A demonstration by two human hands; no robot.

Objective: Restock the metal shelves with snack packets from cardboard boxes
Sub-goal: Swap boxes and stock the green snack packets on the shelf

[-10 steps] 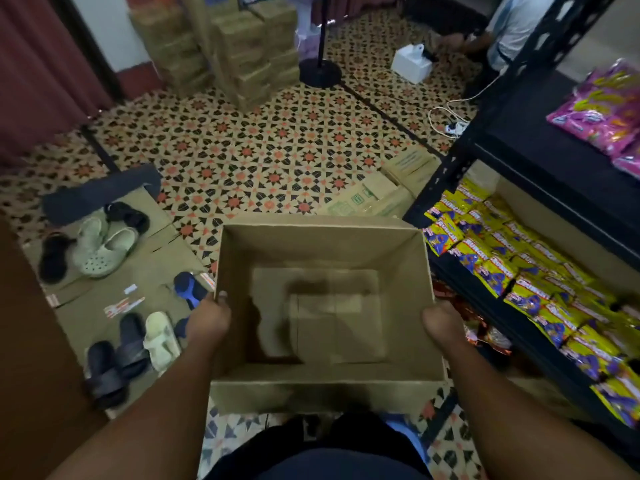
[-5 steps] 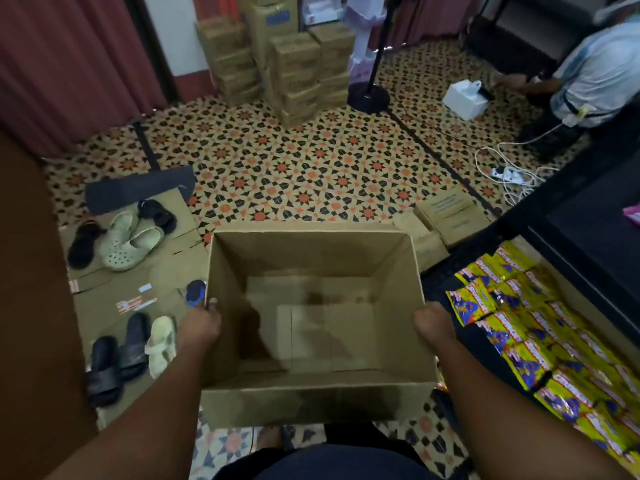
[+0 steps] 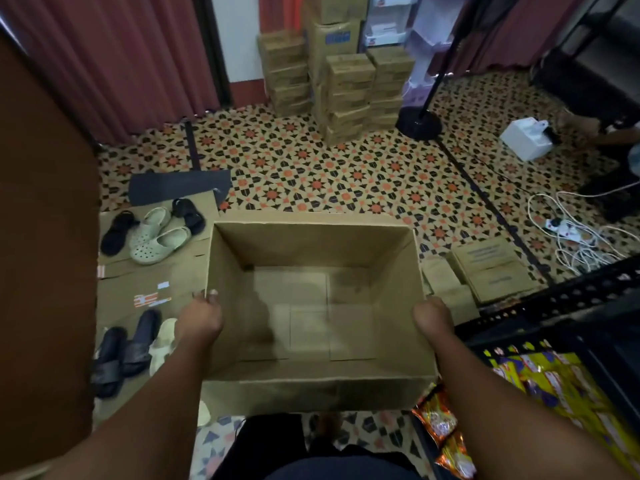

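Head view: the empty cardboard box [image 3: 311, 306] was held level between both hands, left hand [image 3: 199, 315] clamped on its left wall, right hand [image 3: 433, 318] on its right. Stacked full boxes [image 3: 349, 88] lay well ahead; metal shelves [image 3: 554, 303] just right.

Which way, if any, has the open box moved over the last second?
Yes. The box, held by the left hand and right hand, has swung left, away from the shelf and closer to the pale clogs.
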